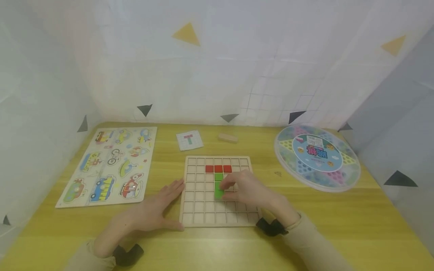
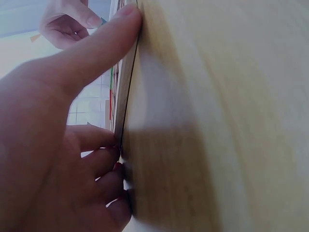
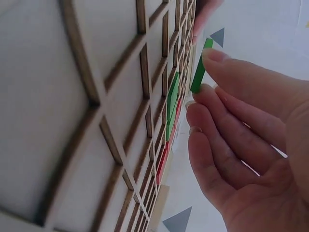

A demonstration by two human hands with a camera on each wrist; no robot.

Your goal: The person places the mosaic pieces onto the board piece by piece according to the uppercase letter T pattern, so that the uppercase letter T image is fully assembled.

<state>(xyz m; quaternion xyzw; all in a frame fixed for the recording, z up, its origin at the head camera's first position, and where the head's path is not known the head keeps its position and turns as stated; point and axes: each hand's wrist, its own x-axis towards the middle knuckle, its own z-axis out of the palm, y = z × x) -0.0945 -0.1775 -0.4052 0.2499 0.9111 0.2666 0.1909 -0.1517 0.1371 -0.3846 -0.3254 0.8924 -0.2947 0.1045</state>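
Observation:
A wooden grid board [image 1: 199,186] lies on the table, with a row of red square tiles [image 1: 218,169] near its top. Green tiles [image 1: 219,177] run down from the middle red one. My right hand [image 1: 245,188] pinches another green tile [image 3: 201,67] between thumb and index finger, raised off the grid and held on edge in the right wrist view. Beside the board's left edge, my left hand [image 1: 154,210] lies with fingers extended, the thumb at the lower left corner. In the left wrist view its thumb and fingertips touch the board's side [image 2: 126,82].
A picture card [image 1: 189,140] with a red and green T pattern lies behind the board, next to a small wooden block [image 1: 228,138]. To the left is a vehicle puzzle board [image 1: 112,169]; to the right, a round game box [image 1: 317,156]. A patterned curtain [image 1: 217,75] hangs behind.

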